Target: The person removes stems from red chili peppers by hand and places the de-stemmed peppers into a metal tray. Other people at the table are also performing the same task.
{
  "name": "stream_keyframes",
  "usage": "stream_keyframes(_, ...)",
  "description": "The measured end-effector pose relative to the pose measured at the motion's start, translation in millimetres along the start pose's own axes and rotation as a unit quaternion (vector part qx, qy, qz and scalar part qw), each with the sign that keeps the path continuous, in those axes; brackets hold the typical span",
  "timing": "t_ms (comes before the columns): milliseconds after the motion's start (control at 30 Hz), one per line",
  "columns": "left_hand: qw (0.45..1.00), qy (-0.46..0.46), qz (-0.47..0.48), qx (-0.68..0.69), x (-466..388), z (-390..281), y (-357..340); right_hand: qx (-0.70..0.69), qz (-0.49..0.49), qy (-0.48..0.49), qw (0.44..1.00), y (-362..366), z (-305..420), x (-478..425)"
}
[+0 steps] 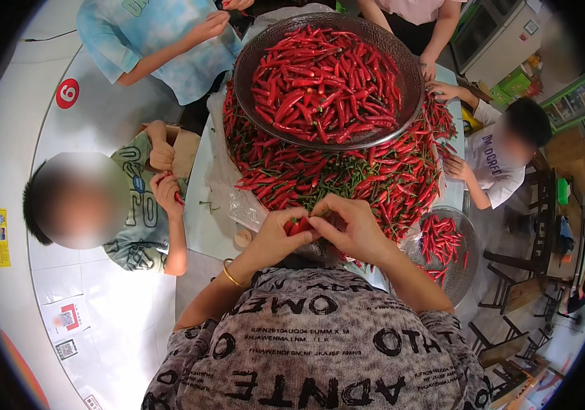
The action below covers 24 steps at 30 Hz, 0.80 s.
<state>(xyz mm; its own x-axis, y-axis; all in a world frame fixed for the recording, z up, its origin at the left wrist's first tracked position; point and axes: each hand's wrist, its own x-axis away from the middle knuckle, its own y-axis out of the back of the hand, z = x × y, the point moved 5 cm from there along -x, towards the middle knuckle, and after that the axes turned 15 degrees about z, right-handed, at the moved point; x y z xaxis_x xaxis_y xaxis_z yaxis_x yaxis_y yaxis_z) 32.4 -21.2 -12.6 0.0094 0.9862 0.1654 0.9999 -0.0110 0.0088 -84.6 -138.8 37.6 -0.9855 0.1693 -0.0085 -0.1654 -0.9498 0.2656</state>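
Observation:
Several red chilies (296, 225) are held in my left hand (279, 238), close to my chest. My right hand (351, 225) meets it from the right, thumb and forefinger pinching at the stem end of a chili. The exact grip of those fingertips is partly hidden. Just beyond both hands spreads a heap of red chilies with green stems (297, 177) on clear plastic sheeting (236, 192). A large metal bowl (328, 142) rests on the far part of the heap, holding many red chilies without visible stems (323, 87).
A second metal bowl (464, 277) with fewer chilies stands low at my right. A small round wooden-looking piece (242, 238) lies by the table's (207, 169) left edge. People sit or stand around the table, their hands (169, 195) among or holding chilies. Wooden stools (523, 292) stand at right.

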Motion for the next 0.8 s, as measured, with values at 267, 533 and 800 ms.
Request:
stream_keyframes(267, 0.976, -0.050, 0.118, -0.177, 3.6, -8.4, -16.8, -0.248, -0.003, -0.062, 0.967, -22.8, -59.1, 4.1)
stream_keyframes(533, 0.990, 0.009, -0.136, 0.028, -39.6, -90.5, 73.5, 0.372, -0.055, 0.051, 0.925, 24.5, -11.8, -24.1)
stream_keyframes(800, 0.846, -0.321, -0.212, -0.369, -115.1, -165.5, 83.8, 0.537, -0.002, 0.036, 0.843, 8.9, -30.9, -49.2)
